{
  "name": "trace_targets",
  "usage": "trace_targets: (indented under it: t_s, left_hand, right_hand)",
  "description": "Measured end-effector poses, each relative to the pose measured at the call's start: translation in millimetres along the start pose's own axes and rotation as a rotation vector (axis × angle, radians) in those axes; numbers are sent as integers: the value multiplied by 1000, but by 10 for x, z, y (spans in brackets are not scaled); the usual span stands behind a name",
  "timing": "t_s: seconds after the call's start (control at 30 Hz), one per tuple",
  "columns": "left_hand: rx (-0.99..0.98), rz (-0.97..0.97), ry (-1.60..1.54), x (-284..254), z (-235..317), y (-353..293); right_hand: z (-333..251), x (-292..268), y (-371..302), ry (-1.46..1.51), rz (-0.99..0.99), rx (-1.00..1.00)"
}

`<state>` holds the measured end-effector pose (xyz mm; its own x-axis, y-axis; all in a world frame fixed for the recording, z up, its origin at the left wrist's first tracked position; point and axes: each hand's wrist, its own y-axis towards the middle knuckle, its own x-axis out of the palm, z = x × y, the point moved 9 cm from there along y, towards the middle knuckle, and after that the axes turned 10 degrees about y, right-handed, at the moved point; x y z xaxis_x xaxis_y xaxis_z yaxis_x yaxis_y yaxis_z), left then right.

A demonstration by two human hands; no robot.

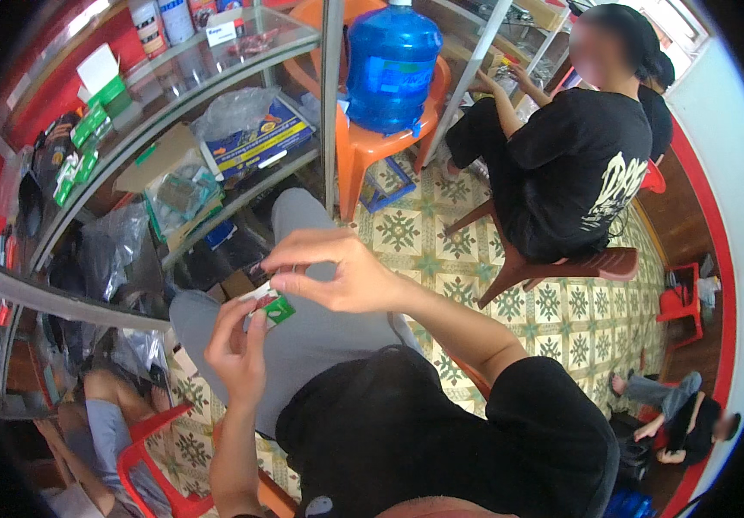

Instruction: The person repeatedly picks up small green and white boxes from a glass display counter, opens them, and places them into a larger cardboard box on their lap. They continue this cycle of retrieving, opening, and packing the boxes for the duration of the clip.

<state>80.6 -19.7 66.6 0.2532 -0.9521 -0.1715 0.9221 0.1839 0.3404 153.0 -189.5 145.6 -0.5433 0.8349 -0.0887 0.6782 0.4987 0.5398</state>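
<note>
Over my lap, my left hand (238,345) grips a small green and white cardboard box (280,312) between thumb and fingers. The box is tilted, and its white end faces my other hand. Just above that end is my right hand (346,272), its thumb and index finger bent toward each other in a pinch. Whatever lies between those fingertips is too small to make out. Similar green and white boxes (91,125) lie on the glass shelf to my left.
A glass display cabinet (242,65) holds cans, packages and an open carton (160,160). Beyond my knees, a blue water jug (393,69) stands on an orange chair (354,160). A person in black (579,164) sits at right on a brown stool (510,250); others sit nearby.
</note>
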Motion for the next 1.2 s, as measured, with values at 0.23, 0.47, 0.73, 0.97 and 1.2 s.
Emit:
trace_targets:
  t_s: [0.23,0.47,0.73,0.97,1.2]
  left_hand:
    - [25,36,-37,16,63,40]
    - [77,61,-336,66,112,25]
    - [104,41,-202,63,181,61]
    - [113,68,-103,5,206,74]
    - [-135,53,-251,25,86,67]
  right_hand:
    - [210,160,-48,-1,-134,216]
    - [423,176,-158,395,34,466]
    - [389,157,-140,389,6,407]
    - [384,178,-146,373,-31,360]
    - [416,210,-162,431,-19,403]
